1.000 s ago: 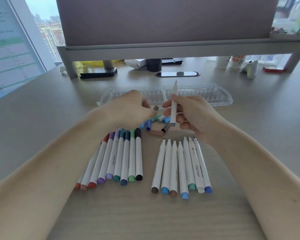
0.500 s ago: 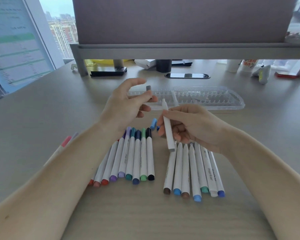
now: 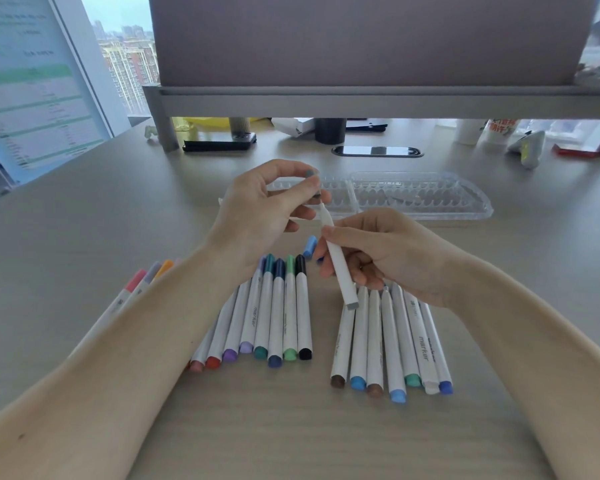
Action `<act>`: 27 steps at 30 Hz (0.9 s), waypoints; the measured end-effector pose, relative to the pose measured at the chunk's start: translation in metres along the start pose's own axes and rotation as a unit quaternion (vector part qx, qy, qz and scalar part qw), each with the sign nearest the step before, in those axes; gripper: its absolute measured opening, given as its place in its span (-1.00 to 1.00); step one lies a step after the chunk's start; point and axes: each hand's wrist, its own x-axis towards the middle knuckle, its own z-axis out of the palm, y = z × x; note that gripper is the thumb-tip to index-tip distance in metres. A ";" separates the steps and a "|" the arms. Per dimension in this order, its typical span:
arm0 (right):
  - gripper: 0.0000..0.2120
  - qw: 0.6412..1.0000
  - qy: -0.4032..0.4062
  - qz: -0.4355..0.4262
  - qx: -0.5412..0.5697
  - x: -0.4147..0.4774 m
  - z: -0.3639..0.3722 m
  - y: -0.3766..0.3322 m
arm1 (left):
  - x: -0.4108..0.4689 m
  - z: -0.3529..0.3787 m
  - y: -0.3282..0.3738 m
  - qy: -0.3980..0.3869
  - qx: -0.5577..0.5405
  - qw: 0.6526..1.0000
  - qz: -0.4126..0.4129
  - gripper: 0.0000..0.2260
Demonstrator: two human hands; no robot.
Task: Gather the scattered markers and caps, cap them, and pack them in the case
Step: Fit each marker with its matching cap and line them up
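Over the middle of the bench (image 3: 84, 220), holds a white marker (image 3: 340, 271) in the right hand (image 3: 378, 251), fingers and thumb wrapped round the middle of the barrel. Pinches a grey cap (image 3: 314, 189) in the left hand (image 3: 257, 209), between thumb and forefinger, with the other fingers loosely bent beneath.

Tilts the marker so that its long axis runs from the grey butt end, low, near and to the right, up to the bare tip, far and to the left. Sets the cap right at that tip, on its far-left side. Cannot tell whether touching or just apart, with blur and the thumb over the join. Looks roughly in line with the barrel, the cap's mouth out of sight.

Calls, by the look of it, for a short push along that axis, left hand toward right, the left being the nearer to the tip. Risks a crooked seat if the cap comes in off-line.

Has two rows lying near-to-far on the bench, near of the hands: a capped row (image 3: 278, 313) on the left and an uncapped row (image 3: 388, 337) on the right, its far ends under the right hand. Has a loose blue cap (image 3: 309, 245) between the hands, and more markers (image 3: 136, 285) at far left, half hidden by the left forearm. Has the clear case (image 3: 423, 195) open beyond both hands, long axis left to right, seemingly with no markers in it yet.
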 end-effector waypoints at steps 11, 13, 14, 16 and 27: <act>-0.68 1.000 0.027 -0.004 -0.002 0.001 -0.001 0.002 | -0.003 0.003 -0.001 -0.009 0.069 0.997 0.025 -0.92; -0.68 0.999 0.031 -0.005 -0.011 0.002 0.000 0.002 | -0.003 0.002 0.000 -0.013 0.068 0.997 0.020 -0.91; -0.68 0.999 0.033 -0.004 -0.014 0.002 0.000 0.002 | -0.003 0.002 0.001 -0.018 0.068 0.997 0.016 -0.91; -0.67 0.999 0.040 -0.006 -0.019 0.003 0.000 0.002 | -0.003 0.000 0.003 -0.025 0.065 0.998 0.009 -0.90; -0.63 1.000 0.015 0.005 -0.006 0.003 -0.001 0.001 | -0.006 -0.001 0.014 -0.062 0.123 0.990 0.000 -0.85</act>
